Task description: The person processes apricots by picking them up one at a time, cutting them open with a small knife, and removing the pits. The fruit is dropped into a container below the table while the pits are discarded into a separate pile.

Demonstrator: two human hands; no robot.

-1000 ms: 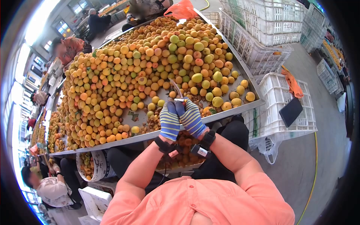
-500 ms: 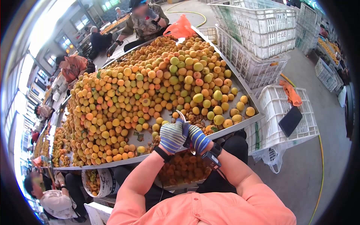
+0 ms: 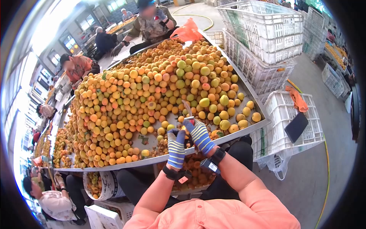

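My left hand (image 3: 176,148), in a striped blue, white and yellow glove, has its fingers curled in near the tray's front edge. What it grips is mostly hidden; a small yellow bit shows between the two hands. Close beside it, my right hand (image 3: 199,136), gloved alike, is closed around a cutting tool (image 3: 187,110) with a narrow metal blade pointing away from me. The blade is blurred and its handle is largely covered. Yellow-orange apricots (image 3: 114,101), some greenish, are heaped beyond both hands on a metal-rimmed tray table (image 3: 244,131).
Below the edge sits a crate of apricot pieces (image 3: 192,171), with a bucket (image 3: 98,187) to its left. White crates (image 3: 263,34) are stacked at right; another crate (image 3: 263,143) carries a dark tablet (image 3: 296,125) and an orange glove (image 3: 296,98). Co-workers sit around the table.
My hands were pressed together and have drawn slightly apart. The blade now points more upright, and the left hand has turned, with its fingers facing the right hand.
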